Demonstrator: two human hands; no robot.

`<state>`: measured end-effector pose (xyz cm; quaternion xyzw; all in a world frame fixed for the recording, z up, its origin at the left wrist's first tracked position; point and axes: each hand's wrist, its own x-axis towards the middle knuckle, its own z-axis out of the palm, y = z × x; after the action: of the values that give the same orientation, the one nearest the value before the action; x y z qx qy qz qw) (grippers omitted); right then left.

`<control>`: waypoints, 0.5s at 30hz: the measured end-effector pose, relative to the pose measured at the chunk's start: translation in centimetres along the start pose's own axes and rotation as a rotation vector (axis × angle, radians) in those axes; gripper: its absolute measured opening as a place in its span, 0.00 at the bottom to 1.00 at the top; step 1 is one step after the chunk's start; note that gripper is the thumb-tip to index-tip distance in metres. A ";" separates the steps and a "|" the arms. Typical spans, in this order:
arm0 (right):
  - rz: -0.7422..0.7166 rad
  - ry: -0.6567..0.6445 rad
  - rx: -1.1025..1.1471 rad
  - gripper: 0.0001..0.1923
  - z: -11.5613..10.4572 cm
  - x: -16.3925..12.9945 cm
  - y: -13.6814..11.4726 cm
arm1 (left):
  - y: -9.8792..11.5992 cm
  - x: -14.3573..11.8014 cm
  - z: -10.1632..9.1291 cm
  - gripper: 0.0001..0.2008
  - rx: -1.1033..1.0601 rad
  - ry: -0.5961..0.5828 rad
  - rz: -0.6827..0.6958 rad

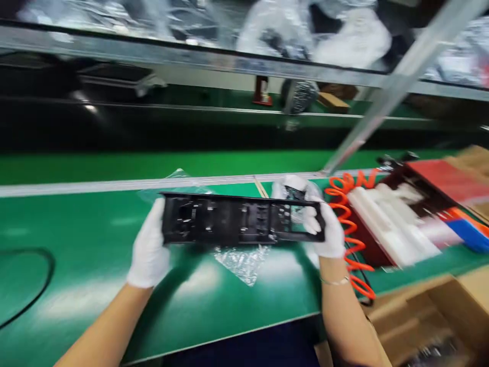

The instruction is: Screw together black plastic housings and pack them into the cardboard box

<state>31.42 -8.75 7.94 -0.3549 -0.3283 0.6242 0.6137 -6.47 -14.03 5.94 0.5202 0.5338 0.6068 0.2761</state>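
A long black plastic housing point(225, 220), with ribs and clips inside and a rectangular opening near its right end, is held level above the green bench. My left hand point(148, 250), in a white glove, grips its left end. My right hand point(330, 234), also gloved in white, grips the other end, and its fingertips show through the opening. Clear plastic film point(244, 262) lies on the bench below and behind the housing. Just past its right end sits a clear bag point(292, 188) with dark parts in it.
An orange coiled hose point(346, 219) runs down beside my right hand. Further right lie white rolls point(397, 219) and a red-topped box point(451, 178). An open cardboard box point(428, 316) stands at lower right. A black cable point(49, 270) curves at left. A metal shelf point(214, 56) with bagged items crosses above.
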 end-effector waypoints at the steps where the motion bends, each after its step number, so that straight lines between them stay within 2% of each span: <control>1: 0.018 -0.021 0.023 0.21 -0.3 0.2 -0.3 | -0.4 -0.7 -0.5 0.34 0.002 0.067 -0.015; 3: 0.028 -0.007 0.068 0.20 -0.8 0.3 -0.8 | -1.3 -1.5 -0.4 0.37 -0.081 0.099 -0.053; 6: 0.028 0.059 0.088 0.20 -1.2 -0.2 -0.9 | -1.9 -1.9 0.4 0.37 -0.173 0.058 -0.100; 9: 0.000 0.090 0.071 0.21 -1.2 -0.4 -0.8 | -1.9 -2.2 0.4 0.35 -0.168 0.030 -0.099; 15: -0.045 0.070 0.026 0.17 -1.3 -0.1 -0.8 | -1.8 -2.4 0.1 0.35 -0.157 0.069 -0.075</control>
<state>32.99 -8.87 7.92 -0.3609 -0.3063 0.6017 0.6434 -6.07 -15.62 3.48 0.4554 0.5130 0.6536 0.3197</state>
